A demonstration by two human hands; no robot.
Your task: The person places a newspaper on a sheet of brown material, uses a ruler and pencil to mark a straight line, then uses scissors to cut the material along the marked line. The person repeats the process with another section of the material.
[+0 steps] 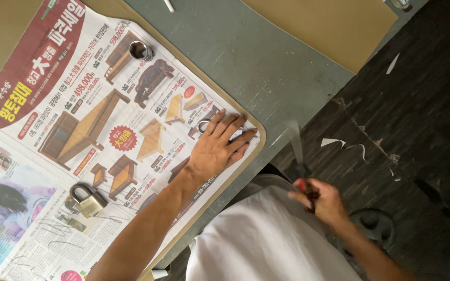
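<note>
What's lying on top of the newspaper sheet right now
On the newspaper rest a brass padlock, a small metal cup and the left hand, pressed flat. A ring-like object shows at its fingers; whatever lies under the palm is hidden.

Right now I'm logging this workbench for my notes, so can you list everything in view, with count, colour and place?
newspaper sheet: one, printed in many colours with furniture adverts, spread over the left of the table
padlock: one, brass with a silver shackle, on the paper at lower left
small metal cup: one, silver, on the paper near the top
metal ring: one, silver, beside the left fingertips
brown sheet: one, tan, top right of the table
table: one, grey-green
floor: dark, right side, strewn with pale scraps
scissors: one pair, red handles, blurred, off the table edge
white shirt: one, bottom centre
left hand: flat on the paper
right hand: gripping the scissors
</note>
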